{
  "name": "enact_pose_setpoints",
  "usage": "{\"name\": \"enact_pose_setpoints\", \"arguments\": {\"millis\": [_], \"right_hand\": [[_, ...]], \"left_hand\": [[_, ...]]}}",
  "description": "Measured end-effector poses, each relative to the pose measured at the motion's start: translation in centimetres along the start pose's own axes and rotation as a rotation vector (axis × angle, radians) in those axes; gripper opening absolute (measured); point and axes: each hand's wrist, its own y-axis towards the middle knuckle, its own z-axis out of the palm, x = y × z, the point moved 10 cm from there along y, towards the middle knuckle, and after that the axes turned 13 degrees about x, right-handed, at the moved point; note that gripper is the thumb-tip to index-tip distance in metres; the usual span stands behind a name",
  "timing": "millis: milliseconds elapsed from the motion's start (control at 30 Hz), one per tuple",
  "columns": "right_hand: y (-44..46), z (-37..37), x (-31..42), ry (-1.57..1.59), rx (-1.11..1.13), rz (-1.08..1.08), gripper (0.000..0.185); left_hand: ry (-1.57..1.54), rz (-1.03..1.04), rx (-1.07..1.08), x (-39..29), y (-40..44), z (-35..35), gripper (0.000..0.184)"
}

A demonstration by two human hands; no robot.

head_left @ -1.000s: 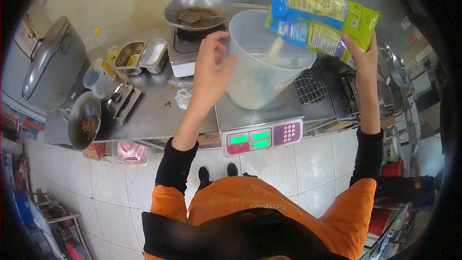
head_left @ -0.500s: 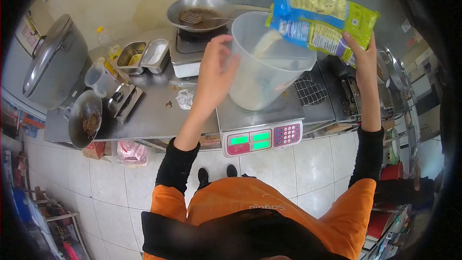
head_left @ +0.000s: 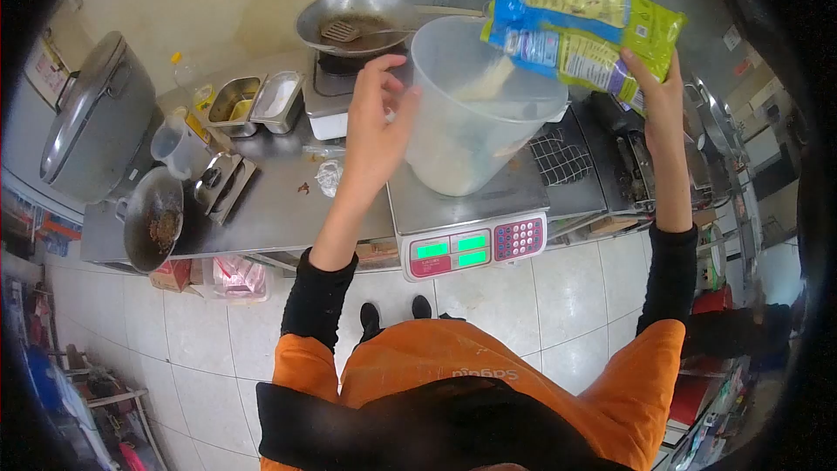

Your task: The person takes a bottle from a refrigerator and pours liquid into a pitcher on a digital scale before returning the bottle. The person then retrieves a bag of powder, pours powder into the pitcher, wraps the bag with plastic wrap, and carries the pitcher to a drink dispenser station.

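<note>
Packet (head_left: 588, 26), upper right, gripped by right fingers (head_left: 636, 66); left fingers (head_left: 373, 78) loosely open, empty. Pour best kept steady inside tub (head_left: 449, 144).

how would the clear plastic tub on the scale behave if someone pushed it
The tub may flex a little, since its translucent walls look like plastic. The pale contents low inside probably add some steadying weight. It might slide fairly easily on the smooth-looking metal plate beneath.
</note>
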Motion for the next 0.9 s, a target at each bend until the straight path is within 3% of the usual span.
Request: {"name": "enact_pose_setpoints", "arguments": {"millis": [467, 667, 733, 900], "right_hand": [[-0.7, -0.5, -1.3, 0.128, -0.014, 0.090, 0.042], [-2.1, -0.1, -4.2, 0.320, -0.067, 0.229, 0.041], [-2.6, 0.5, -6.1, 0.512, -0.069, 0.291, 0.038], [-2.5, 0.2, -6.0, 0.549, -0.131, 0.266, 0.035]], "left_hand": [[-0.029, -0.008, -0.025, -0.5, -0.3, -0.1, 0.031], [-0.082, 0.040, -0.109, -1.7, -0.9, -1.1, 0.030], [-0.109, 0.099, -0.177, -2.5, -1.3, -2.0, 0.028], [-0.119, 0.111, -0.202, -3.1, -1.7, -2.6, 0.027]]}}
